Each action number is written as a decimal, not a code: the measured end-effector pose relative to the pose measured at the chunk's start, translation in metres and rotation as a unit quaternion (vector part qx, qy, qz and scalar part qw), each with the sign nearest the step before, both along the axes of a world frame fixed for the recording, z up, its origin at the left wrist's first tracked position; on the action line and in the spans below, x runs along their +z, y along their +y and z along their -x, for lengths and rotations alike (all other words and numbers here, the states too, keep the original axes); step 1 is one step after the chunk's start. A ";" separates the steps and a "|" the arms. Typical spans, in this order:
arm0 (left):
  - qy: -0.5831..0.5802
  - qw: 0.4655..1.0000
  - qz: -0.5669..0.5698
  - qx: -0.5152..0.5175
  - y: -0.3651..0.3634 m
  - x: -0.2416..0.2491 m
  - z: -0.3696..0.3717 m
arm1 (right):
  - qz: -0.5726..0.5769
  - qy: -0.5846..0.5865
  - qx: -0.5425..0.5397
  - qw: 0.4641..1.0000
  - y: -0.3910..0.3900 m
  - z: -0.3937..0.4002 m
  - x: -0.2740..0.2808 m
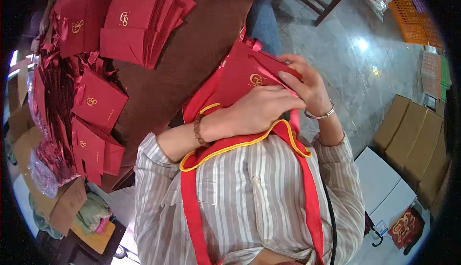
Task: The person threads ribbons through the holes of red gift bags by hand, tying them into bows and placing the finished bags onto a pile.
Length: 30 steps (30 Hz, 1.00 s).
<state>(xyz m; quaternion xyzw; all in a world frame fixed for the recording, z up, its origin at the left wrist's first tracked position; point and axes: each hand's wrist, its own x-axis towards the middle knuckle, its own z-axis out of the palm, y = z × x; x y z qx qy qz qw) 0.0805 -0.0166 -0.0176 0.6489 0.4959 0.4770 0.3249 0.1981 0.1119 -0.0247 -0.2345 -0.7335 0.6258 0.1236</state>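
A red paper bag [235, 80] with a gold monogram lies tilted against the red apron [192, 207] with yellow trim. My left hand [261, 109], a beaded bracelet at its wrist, reaches across the bag's lower part with its fingers curled together at the bag's edge; the fingertips are partly hidden. At the bag's right end, my right hand [305, 82], below which sits a silver bangle, has thumb and fingers closed around the edge. A pink ribbon [273, 77] runs along the bag between the hands, and pink ribbon also hangs below them.
Stacked red bags [125, 44] lie on the brown table [192, 20], with more bags [98, 101] along its left side. Cardboard boxes [408, 135] and a white box [384, 181] stand at right. A wooden stool [319, 0] and orange crate [408, 22] are at upper right.
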 end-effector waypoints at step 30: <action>0.032 0.971 0.098 0.216 -0.002 0.007 0.020 | -0.067 -0.009 0.124 0.990 0.011 -0.015 0.018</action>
